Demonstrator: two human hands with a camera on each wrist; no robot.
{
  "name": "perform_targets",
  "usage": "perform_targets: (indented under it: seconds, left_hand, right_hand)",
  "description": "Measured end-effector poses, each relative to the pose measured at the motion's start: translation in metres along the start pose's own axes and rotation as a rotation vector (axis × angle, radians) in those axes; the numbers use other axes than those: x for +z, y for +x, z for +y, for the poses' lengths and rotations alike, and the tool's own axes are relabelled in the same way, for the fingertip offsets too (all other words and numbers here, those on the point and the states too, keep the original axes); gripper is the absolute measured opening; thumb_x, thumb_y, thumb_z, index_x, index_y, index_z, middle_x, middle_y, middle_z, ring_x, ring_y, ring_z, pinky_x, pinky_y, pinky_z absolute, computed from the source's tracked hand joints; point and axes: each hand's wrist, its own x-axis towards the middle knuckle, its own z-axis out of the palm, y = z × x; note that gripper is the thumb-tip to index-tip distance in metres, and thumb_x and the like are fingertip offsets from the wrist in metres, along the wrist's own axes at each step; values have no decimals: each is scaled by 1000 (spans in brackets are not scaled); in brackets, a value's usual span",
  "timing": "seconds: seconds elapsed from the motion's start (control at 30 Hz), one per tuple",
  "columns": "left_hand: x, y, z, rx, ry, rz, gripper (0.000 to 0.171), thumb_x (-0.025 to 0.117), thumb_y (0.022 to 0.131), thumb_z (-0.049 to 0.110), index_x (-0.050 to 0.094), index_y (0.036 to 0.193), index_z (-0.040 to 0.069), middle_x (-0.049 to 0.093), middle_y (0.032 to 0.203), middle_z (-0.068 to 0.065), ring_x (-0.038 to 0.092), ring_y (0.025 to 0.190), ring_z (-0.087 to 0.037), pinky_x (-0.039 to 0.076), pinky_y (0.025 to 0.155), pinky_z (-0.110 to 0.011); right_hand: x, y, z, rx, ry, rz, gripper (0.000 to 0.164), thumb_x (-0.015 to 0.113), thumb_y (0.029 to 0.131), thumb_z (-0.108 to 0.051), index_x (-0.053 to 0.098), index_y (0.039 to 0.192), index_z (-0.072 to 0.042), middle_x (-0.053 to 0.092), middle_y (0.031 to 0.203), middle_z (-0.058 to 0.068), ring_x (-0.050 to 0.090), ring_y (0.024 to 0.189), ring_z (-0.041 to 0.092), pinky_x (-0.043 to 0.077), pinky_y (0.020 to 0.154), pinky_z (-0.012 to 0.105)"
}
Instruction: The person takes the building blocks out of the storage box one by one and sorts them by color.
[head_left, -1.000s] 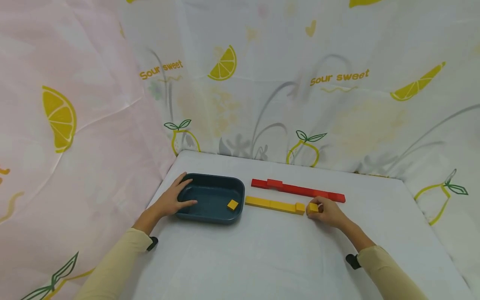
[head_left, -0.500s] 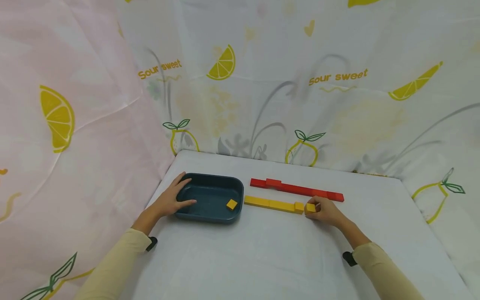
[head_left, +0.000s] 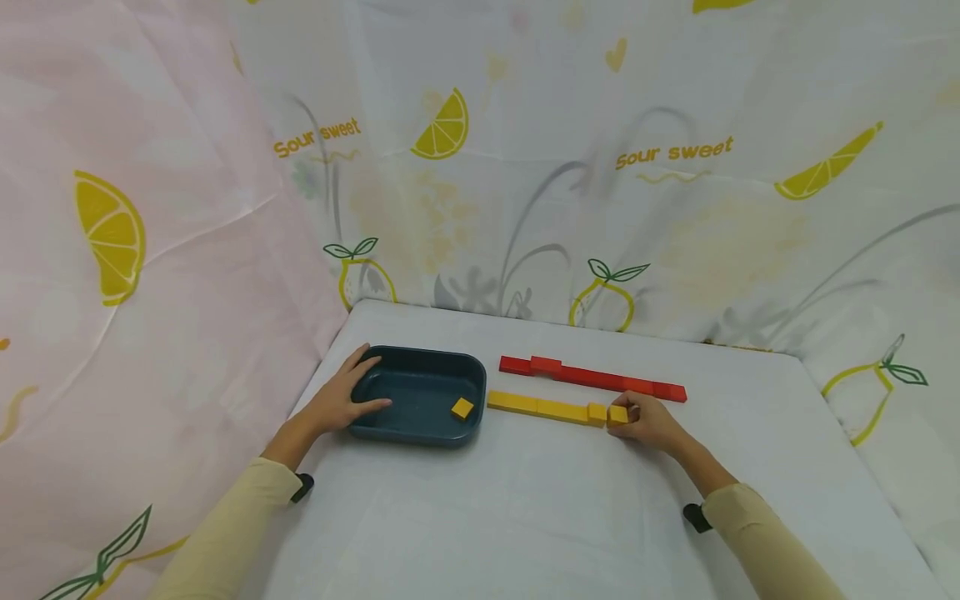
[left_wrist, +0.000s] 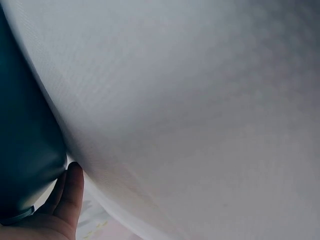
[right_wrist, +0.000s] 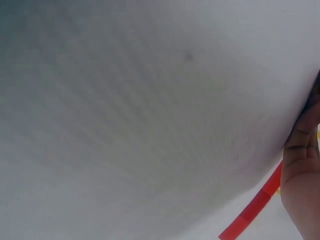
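A dark blue tray (head_left: 412, 436) sits on the left part of the white table. My left hand (head_left: 336, 406) holds its left end, with the thumb over the inside; in the left wrist view, fingers (left_wrist: 71, 195) lie along the tray's outer wall. Inside the tray, toward its right end, lies a yellow block (head_left: 462, 408). My right hand (head_left: 649, 422) pinches a yellow cube (head_left: 617, 415) between thumb and fingers. The cube is right at the right end of a row of yellow blocks (head_left: 543, 408), where a smaller block (head_left: 596, 413) stands higher.
Behind the yellow row runs a longer line of red blocks (head_left: 596, 377), with one raised red block (head_left: 546, 366) near its left end. White table cloth (head_left: 480, 517) spreads in front. Patterned lemon-print curtains (head_left: 525, 167) enclose the back and sides.
My right hand has shifted slightly left with the yellow cube, closing the gap to the yellow row. My left hand and the tray stay in place.
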Motion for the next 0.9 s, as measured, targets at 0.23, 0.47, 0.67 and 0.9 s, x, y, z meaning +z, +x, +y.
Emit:
perform_targets:
  seconds: [0.23,0.47,0.67,0.9]
  left_hand:
    - [1,0,-2,4,-6,3,95,72,84,55,29,156,9,7,167,-15,18,149,-42,29,112,-66]
    - [1,1,-2,3,4,1,95,70,85,56,28,156,9,7,167,-15,18,150,-42,28,113,-66]
    - [-1,1,-1,0,3,-2,95,71,85,56,28,156,8,6,167,-15,17,150,-43,27,113,-66]
    - [0,1,0,-3,3,-8,95,70,85,56,28,156,9,6,167,-14,17,150,-42,27,113,-66]
  right_hand:
    - [3,0,-3,37,6,3,39,83,80,-19,63,111,-7,61,100,6,54,86,20,51,74,25]
    - [5,0,-4,47,-5,6,40,83,81,-20,63,113,-8,60,99,7,52,84,19,48,68,22]
    - [4,0,-4,38,-17,17,40,83,81,-19,63,114,-8,60,99,6,52,83,20,48,69,24]
    - [6,0,-2,31,-27,16,41,82,81,-20,63,115,-7,60,98,5,52,82,20,48,68,23]
